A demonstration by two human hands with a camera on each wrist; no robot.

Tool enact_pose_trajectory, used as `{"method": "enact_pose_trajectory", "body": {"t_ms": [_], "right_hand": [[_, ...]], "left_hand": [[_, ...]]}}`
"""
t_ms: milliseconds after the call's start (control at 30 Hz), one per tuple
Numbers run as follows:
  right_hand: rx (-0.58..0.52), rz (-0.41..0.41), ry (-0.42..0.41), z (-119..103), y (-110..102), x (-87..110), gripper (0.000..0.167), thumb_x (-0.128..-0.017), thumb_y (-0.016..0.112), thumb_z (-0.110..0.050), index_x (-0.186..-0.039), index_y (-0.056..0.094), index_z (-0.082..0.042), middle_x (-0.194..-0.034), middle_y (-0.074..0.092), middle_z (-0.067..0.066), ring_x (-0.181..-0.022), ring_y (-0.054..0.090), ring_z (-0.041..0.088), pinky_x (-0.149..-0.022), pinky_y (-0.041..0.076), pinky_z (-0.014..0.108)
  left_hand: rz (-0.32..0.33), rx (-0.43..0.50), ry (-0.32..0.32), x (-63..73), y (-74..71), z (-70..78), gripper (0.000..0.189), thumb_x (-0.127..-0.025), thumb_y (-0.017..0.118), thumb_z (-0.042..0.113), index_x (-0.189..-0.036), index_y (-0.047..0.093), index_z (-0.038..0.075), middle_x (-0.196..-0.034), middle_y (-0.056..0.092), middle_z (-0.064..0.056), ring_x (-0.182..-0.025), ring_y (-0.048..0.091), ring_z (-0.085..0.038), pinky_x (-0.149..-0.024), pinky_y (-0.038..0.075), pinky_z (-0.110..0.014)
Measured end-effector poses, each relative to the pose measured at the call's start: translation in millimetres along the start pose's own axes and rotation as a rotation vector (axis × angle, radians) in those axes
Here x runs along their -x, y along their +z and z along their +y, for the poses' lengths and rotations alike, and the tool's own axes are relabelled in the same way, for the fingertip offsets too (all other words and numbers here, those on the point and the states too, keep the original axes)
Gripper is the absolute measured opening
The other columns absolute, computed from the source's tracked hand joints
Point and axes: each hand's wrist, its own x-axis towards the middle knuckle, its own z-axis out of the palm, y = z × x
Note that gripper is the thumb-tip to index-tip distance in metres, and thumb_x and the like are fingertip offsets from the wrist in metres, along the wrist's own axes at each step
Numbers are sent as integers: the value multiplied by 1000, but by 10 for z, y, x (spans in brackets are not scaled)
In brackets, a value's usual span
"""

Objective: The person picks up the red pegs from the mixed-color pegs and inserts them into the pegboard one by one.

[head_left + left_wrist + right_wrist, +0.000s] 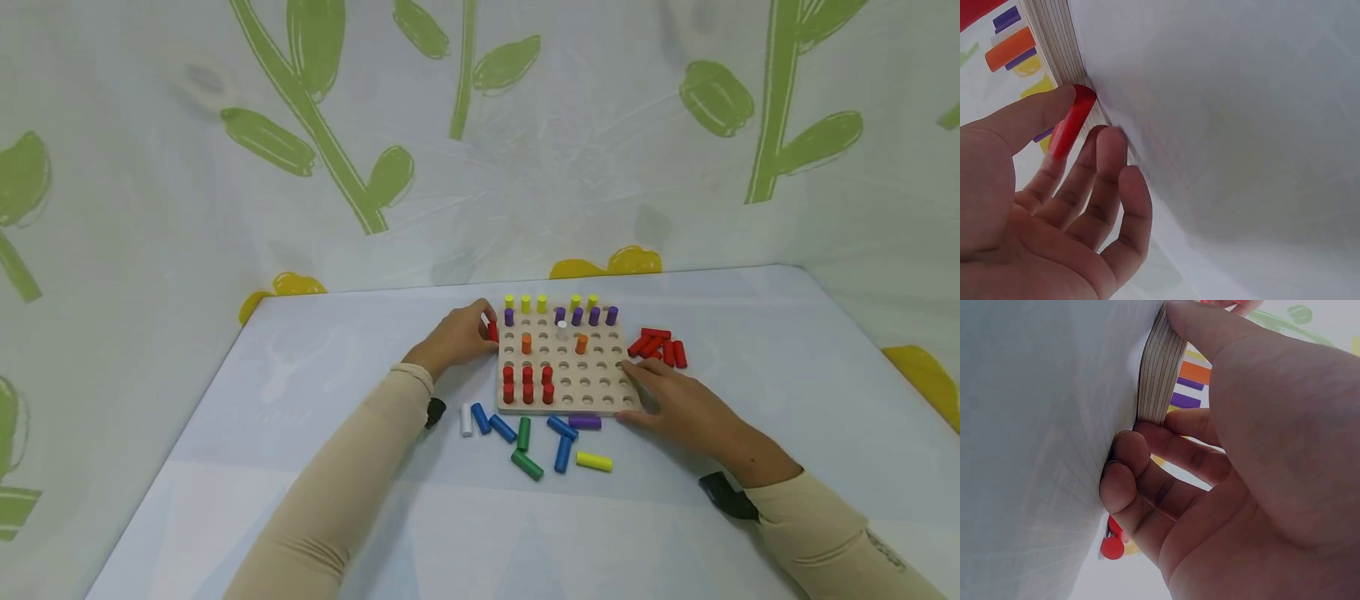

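Observation:
At the left edge of the wooden pegboard (592, 373), my left hand (455, 338) pinches a red peg (1072, 128) between thumb and index finger, the other fingers loosely bent. My right hand (684, 414) grips the board's near right corner, thumb at the front side and fingertips along the right side, as the layered edge (1161, 381) in the right wrist view shows. Standing in the holes are yellow pegs (542, 303) at the back, purple pegs (577, 317), a white peg (562, 331), two orange pegs (527, 343) and several red pegs (528, 392) at the near left.
Loose red pegs (668, 353) lie right of the board. Before it are a white peg (467, 420), blue pegs (503, 428), two green pegs (527, 465), a purple peg (584, 422) and a yellow peg (594, 462). A leaf-patterned wall (562, 183) rises behind the table.

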Motion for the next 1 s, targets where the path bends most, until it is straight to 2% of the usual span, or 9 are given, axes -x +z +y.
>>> {"method": "enact_pose_trajectory", "body": {"t_ms": [267, 433, 600, 733, 867, 1000], "right_hand": [[7, 11, -12, -4, 13, -2, 87, -81, 79, -49, -149, 45, -6, -143, 49, 27, -128, 52, 47, -95, 52, 58], [13, 12, -17, 6, 5, 0, 87, -82, 80, -47, -149, 45, -6, -143, 49, 26, -128, 52, 46, -95, 52, 57], [16, 5, -11, 10, -8, -6, 87, -82, 79, -47, -150, 44, -6, -145, 48, 26, -130, 50, 47, -96, 51, 57], [12, -5, -1, -5, -33, -8, 87, -83, 79, -46, -150, 43, -6, -145, 47, 27, -130, 50, 48, -95, 51, 58], [3, -16, 9, -9, -36, -9, 87, -83, 79, -46, -151, 43, -6, -145, 47, 27, -130, 50, 48, -96, 51, 59], [2, -23, 9, -9, -25, -20, 87, -83, 79, -47, -151, 43, -6, -145, 47, 27, -129, 50, 48, -96, 50, 59]], "left_hand": [[25, 42, -12, 12, 18, -22, 35, -91, 74, 21, -117, 52, 15, -103, 68, -7, -86, 60, -20, -75, 51, -28], [74, 85, 25, 138, -34, 30, 33, -93, 72, 21, -118, 51, 15, -106, 69, -8, -86, 62, -21, -73, 53, -28], [148, 118, 89, 297, -79, 182, 38, -94, 71, 20, -125, 50, 16, -107, 68, -6, -88, 63, -21, -74, 56, -29], [174, 110, 162, 384, -73, 370, 39, -94, 71, 20, -128, 53, 15, -109, 69, -4, -91, 64, -19, -76, 58, -29], [158, 62, 231, 443, -34, 539, 34, -95, 69, 22, -126, 56, 15, -110, 70, -2, -92, 65, -16, -75, 57, -26], [133, 36, 257, 490, 9, 648, 32, -96, 68, 24, -125, 57, 16, -110, 71, 0, -93, 66, -13, -72, 56, -23]]}}
